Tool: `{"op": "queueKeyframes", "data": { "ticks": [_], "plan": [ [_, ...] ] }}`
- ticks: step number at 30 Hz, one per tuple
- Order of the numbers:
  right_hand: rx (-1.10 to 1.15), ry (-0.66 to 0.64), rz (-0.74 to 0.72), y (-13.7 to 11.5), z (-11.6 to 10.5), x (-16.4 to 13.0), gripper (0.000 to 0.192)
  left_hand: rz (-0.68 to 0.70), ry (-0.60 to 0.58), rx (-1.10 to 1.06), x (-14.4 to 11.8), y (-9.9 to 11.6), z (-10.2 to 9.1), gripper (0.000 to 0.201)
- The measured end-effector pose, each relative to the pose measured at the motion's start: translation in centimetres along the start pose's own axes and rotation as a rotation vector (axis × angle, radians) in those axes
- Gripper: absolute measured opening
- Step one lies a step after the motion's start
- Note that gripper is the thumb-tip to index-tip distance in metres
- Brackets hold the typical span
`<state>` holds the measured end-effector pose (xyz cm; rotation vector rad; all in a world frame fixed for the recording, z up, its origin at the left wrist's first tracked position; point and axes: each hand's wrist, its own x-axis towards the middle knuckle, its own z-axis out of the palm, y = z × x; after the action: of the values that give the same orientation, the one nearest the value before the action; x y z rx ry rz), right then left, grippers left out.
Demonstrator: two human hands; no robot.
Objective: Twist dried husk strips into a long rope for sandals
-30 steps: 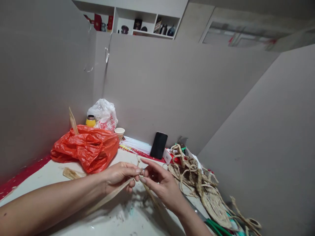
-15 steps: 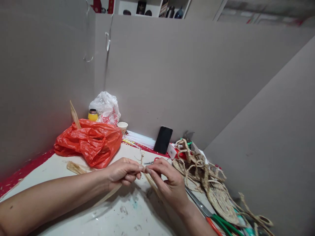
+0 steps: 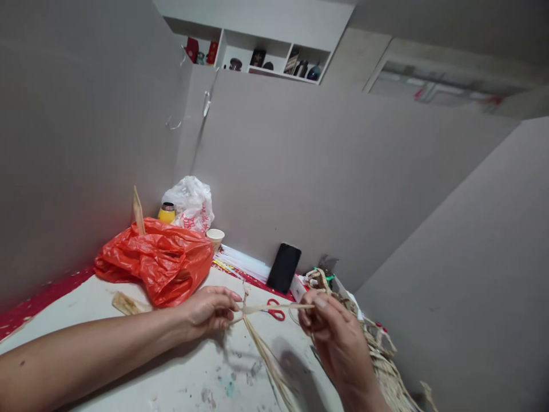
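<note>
Pale, flat plant-fibre strips (image 3: pixel 263 349) run down over the table from a small knot (image 3: pixel 245 313) in front of me. My right hand (image 3: pixel 338 337) pinches one fibre strip (image 3: pixel 278 308) and holds it out sideways, taut, to the right of the knot. Just left of the knot is my left hand (image 3: pixel 210 310), its fingers loosely curled, with a short strip running from the knot into its lower fingers. A thin twisted end (image 3: pixel 246 290) stands up above the knot. Red-handled small scissors (image 3: pixel 275 309) lie behind the stretched strip.
A red plastic bag (image 3: pixel 160 257) sits at left, with a dry fibre piece (image 3: pixel 128 303) before it. Behind are a white bag (image 3: pixel 193 203), a yellow jar (image 3: pixel 167 214) and a paper cup (image 3: pixel 215 236). A phone (image 3: pixel 283 268) leans on the partition; braided cord (image 3: pixel 386 360) is piled right.
My right hand has moved away from the knot to the right, drawing out a strip. My left hand has loosened and shifted slightly left. The view has tilted up, showing more shelf.
</note>
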<state>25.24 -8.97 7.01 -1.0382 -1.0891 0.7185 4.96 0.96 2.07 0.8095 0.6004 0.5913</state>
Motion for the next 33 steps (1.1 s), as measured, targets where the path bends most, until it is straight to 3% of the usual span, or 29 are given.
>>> {"op": "queueKeyframes", "data": {
  "ticks": [6,8,11,16,30,33],
  "plan": [
    [0.378,-0.258,0.263,-1.2,0.1,-0.5,0.027,0.009,-0.061,-0.011,-1.2,0.3,0.7,0.036],
    [0.365,-0.365,0.339,-0.7,0.8,-0.9,0.029,0.016,-0.102,-0.01,-1.6,0.3,0.9,0.039],
    [0.128,-0.452,0.437,0.1,2.2,-1.5,0.028,0.04,-0.172,-0.012,-2.1,0.2,1.2,0.041],
    [-0.224,-0.402,0.367,1.2,4.3,-2.0,0.032,0.051,-0.238,-0.03,-2.5,0.1,1.5,0.045],
    [-0.405,-0.406,0.269,0.3,5.5,-3.1,0.031,0.03,-0.207,-0.055,-2.9,-0.1,1.9,0.041],
    [-0.383,-0.509,0.298,-1.0,6.0,-4.1,0.026,0.05,-0.17,-0.054,-2.6,0.4,1.7,0.033]
  ]
}}
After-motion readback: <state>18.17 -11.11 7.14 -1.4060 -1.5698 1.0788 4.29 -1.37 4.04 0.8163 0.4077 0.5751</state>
